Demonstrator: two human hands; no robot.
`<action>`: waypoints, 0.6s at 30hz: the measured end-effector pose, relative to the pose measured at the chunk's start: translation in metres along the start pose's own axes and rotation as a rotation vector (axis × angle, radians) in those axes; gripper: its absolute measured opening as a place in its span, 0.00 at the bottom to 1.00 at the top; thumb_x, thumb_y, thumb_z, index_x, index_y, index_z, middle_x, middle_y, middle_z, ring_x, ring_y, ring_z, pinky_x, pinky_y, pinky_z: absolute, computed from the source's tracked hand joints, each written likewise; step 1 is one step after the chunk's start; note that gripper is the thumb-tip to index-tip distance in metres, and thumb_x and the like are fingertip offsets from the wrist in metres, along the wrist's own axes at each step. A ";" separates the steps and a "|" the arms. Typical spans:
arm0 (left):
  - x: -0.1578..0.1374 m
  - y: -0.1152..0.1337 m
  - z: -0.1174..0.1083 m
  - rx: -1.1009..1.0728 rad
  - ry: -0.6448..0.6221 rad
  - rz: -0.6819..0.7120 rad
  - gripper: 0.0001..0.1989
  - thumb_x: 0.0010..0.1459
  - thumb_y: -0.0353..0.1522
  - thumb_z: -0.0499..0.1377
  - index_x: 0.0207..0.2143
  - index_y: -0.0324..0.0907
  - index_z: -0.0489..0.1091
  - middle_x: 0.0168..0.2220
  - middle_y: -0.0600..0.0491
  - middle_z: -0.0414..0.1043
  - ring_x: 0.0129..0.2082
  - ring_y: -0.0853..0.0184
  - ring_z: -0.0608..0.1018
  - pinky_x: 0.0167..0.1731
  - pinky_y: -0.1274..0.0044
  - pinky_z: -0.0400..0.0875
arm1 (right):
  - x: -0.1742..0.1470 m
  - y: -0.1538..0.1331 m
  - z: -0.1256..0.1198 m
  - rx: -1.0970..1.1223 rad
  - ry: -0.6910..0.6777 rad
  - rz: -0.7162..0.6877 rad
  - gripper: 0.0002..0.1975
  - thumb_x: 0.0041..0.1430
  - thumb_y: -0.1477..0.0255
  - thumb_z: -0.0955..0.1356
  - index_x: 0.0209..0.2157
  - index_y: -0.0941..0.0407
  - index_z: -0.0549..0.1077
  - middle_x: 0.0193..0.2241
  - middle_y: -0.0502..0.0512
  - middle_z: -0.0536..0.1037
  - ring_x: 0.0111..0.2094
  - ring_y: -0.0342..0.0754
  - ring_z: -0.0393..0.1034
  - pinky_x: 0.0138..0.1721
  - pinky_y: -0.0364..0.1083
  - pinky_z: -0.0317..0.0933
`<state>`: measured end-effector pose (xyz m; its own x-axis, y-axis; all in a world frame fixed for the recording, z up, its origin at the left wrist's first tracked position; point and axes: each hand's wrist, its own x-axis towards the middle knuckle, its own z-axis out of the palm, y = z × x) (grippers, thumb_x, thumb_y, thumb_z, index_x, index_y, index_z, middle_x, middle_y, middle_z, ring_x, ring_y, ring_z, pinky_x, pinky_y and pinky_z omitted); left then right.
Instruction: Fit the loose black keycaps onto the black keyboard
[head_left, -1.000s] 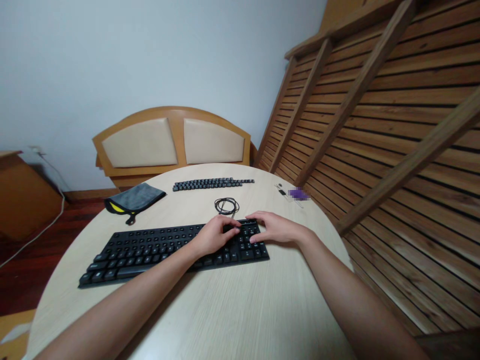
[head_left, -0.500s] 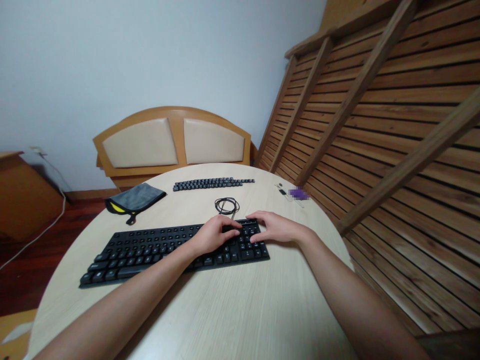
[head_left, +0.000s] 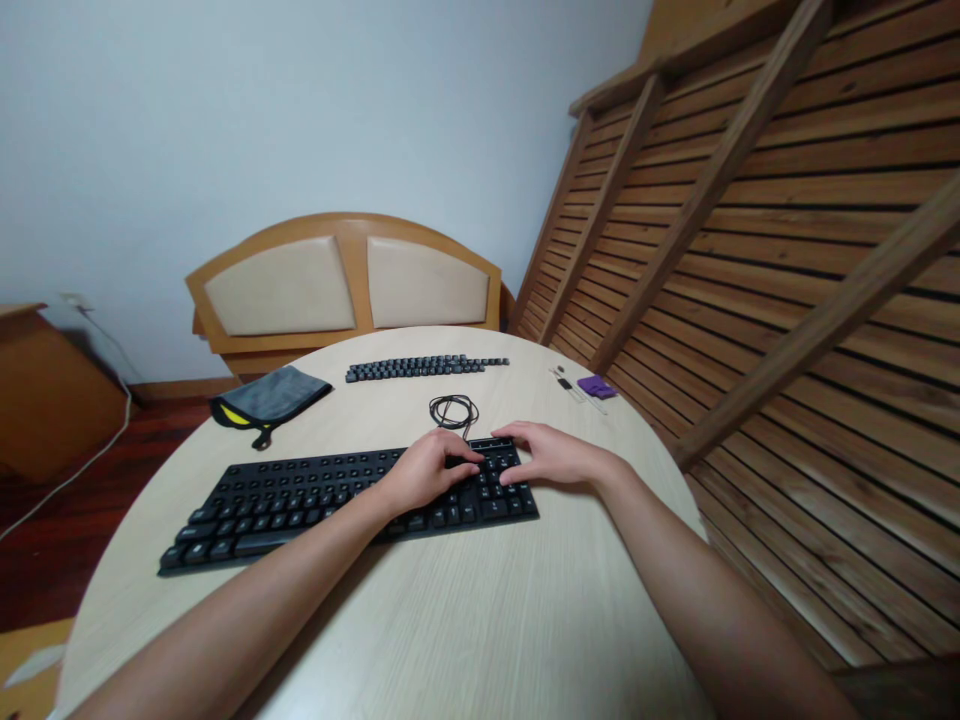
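Observation:
A black keyboard [head_left: 300,495] lies at a slant across the round table. Its front rows carry keycaps, while the rear rows on the left show small bare key posts. Over its right part rests my left hand [head_left: 431,470], thumb and forefinger tips brought together at the number pad; anything between them is too small to make out. My right hand [head_left: 555,455] holds the keyboard's right end, fingers at the back edge and thumb on the number keys. Behind the hands lies the keyboard's coiled black cable [head_left: 454,410].
Loose black keycaps [head_left: 420,368] stand in rows near the table's [head_left: 480,620] far edge. A grey cloth item with yellow lining [head_left: 277,395] lies at the left. Small tools [head_left: 566,384] and a purple piece [head_left: 596,387] lie at the right. Wooden slats [head_left: 750,330] rise beside the table.
Both hands stay in almost the same place on the keyboard. The keyboard and the loose keycaps have not visibly moved.

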<state>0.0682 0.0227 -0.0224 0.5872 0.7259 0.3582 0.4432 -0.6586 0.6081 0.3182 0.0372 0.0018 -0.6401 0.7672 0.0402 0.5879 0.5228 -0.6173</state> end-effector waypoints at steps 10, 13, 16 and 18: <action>-0.001 -0.003 0.000 -0.109 0.015 -0.157 0.07 0.58 0.32 0.64 0.39 0.44 0.80 0.39 0.52 0.81 0.42 0.62 0.79 0.48 0.72 0.69 | 0.000 0.002 0.001 0.003 0.006 0.000 0.36 0.48 0.55 0.77 0.56 0.55 0.72 0.53 0.60 0.76 0.54 0.58 0.69 0.56 0.54 0.61; 0.000 -0.003 0.000 -0.129 0.014 -0.158 0.07 0.59 0.32 0.63 0.39 0.43 0.80 0.39 0.51 0.81 0.42 0.62 0.79 0.47 0.72 0.70 | 0.000 0.000 0.000 0.017 0.003 0.002 0.36 0.48 0.55 0.77 0.56 0.54 0.72 0.53 0.60 0.76 0.54 0.58 0.69 0.57 0.55 0.61; 0.000 -0.002 0.000 -0.128 0.017 -0.131 0.07 0.59 0.32 0.64 0.39 0.42 0.80 0.39 0.51 0.81 0.41 0.62 0.79 0.47 0.71 0.70 | 0.000 0.000 0.000 0.016 0.003 0.005 0.36 0.48 0.55 0.77 0.56 0.55 0.72 0.53 0.60 0.76 0.54 0.59 0.69 0.57 0.55 0.60; 0.000 -0.002 0.000 -0.114 0.019 -0.109 0.07 0.59 0.32 0.64 0.39 0.43 0.80 0.38 0.51 0.81 0.41 0.62 0.79 0.47 0.71 0.70 | 0.000 0.001 0.000 0.010 0.008 0.008 0.36 0.48 0.54 0.77 0.56 0.54 0.72 0.53 0.60 0.76 0.54 0.59 0.69 0.57 0.56 0.60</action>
<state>0.0673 0.0239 -0.0239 0.5265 0.7963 0.2978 0.4232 -0.5493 0.7206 0.3182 0.0375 0.0010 -0.6314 0.7744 0.0420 0.5877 0.5131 -0.6256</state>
